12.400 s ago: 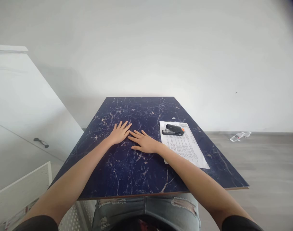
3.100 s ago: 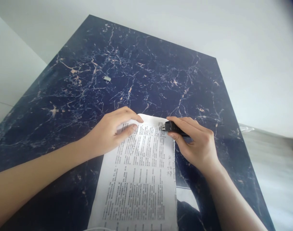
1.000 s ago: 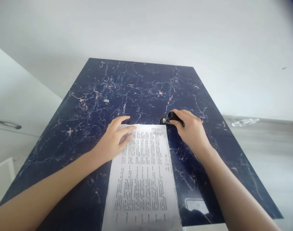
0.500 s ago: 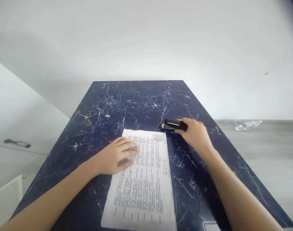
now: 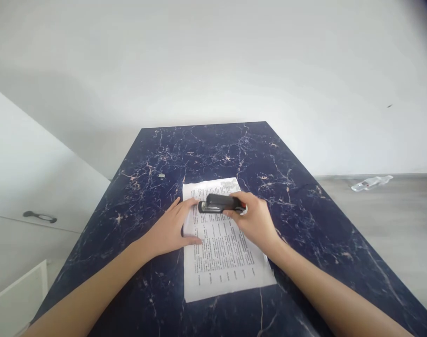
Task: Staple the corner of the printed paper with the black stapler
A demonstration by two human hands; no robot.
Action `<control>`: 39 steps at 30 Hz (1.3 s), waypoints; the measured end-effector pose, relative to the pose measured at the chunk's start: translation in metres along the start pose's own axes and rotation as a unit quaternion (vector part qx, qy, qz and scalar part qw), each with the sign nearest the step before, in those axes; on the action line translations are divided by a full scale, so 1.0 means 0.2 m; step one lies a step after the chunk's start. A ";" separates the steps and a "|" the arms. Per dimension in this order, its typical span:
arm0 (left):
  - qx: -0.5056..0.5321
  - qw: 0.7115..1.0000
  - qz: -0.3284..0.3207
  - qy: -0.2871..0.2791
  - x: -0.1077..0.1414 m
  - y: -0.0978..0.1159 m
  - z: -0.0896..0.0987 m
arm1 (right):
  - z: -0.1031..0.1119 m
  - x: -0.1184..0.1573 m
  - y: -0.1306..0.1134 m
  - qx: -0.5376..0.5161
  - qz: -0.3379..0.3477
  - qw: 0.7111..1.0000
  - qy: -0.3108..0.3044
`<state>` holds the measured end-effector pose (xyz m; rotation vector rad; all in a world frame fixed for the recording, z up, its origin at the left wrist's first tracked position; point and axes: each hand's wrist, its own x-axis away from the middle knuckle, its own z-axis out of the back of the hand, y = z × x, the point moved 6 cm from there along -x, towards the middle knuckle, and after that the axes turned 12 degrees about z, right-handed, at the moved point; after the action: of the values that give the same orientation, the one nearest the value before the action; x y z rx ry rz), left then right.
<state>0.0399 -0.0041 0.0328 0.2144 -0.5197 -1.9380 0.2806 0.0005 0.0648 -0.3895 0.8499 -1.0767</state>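
A printed sheet of paper (image 5: 223,248) lies on the dark blue marbled table (image 5: 206,150), its text running sideways. My right hand (image 5: 257,220) is closed round the rear end of a black stapler (image 5: 220,203), which is over the upper part of the paper and points left. Whether the stapler touches the sheet cannot be made out. At the paper's left edge is my left hand (image 5: 173,229), fingers apart, with its thumb over the sheet and its fingertips near the stapler's front end.
A small pale piece (image 5: 162,176) lies on the table, left of the paper's top. Past the right table edge, a clear plastic item (image 5: 372,183) is on the floor by the wall. A cabinet door with a dark handle (image 5: 39,216) stands at the left.
My right hand has brought the stapler left and nearer, from beside the paper to over it. The sheet has turned and its lower edge now shows. My left hand has shifted to the sheet's left edge.
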 end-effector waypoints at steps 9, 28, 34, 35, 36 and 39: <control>0.009 0.999 -0.042 -0.019 0.00 0.00 0.02 | -0.08 -0.02 -0.02 -0.049 0.182 0.962 -0.198; 0.019 0.998 -0.063 -0.015 -0.01 -0.03 -0.01 | 0.05 -0.15 0.30 0.088 0.247 0.936 -0.234; 0.014 0.998 -0.061 -0.021 -0.01 -0.04 -0.02 | -0.02 -0.14 0.27 0.083 0.278 0.926 -0.241; 0.016 0.998 -0.061 -0.020 -0.01 -0.04 -0.02 | -0.03 -0.14 0.26 0.082 0.282 0.923 -0.248; 0.018 0.998 -0.062 -0.019 -0.02 -0.04 -0.02 | -0.04 -0.14 0.26 0.085 0.283 0.922 -0.251; 0.019 0.998 -0.058 -0.022 -0.02 -0.04 -0.02 | -0.02 -0.15 0.27 0.112 0.272 0.926 -0.238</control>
<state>0.0358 0.0006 0.0251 0.2304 -0.5853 -2.0518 0.3049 0.0515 0.0394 -0.1877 0.3555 -0.5132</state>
